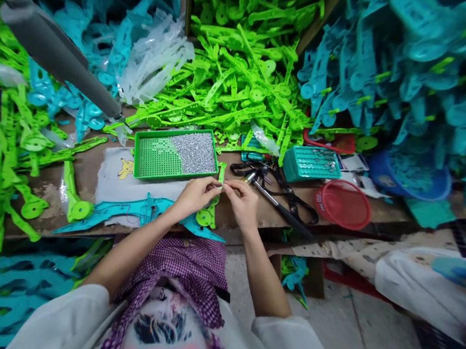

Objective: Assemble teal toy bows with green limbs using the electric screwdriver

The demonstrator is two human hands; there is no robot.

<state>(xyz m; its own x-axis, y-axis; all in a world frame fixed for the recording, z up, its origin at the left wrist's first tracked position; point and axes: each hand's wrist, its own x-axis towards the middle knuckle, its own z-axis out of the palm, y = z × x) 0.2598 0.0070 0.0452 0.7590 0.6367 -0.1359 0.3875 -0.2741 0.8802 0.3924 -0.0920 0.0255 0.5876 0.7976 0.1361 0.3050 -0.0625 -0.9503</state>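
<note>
My left hand and my right hand meet fingertip to fingertip just right of the green tray. Both are closed in a pinch; whatever lies between the fingers is too small to make out. Under and between them a bright green plastic arm-shaped part lies across a long blue plastic part at the bench's near edge. My left wrist covers some of the blue part. Many small silvery metal pieces fill the tray's right side.
A hammer lies beside black straps, near a red basket and a teal basket. Heaped green parts and blue parts rise behind. A grey powered screwdriver hangs upper left. Another person's sleeve is at right.
</note>
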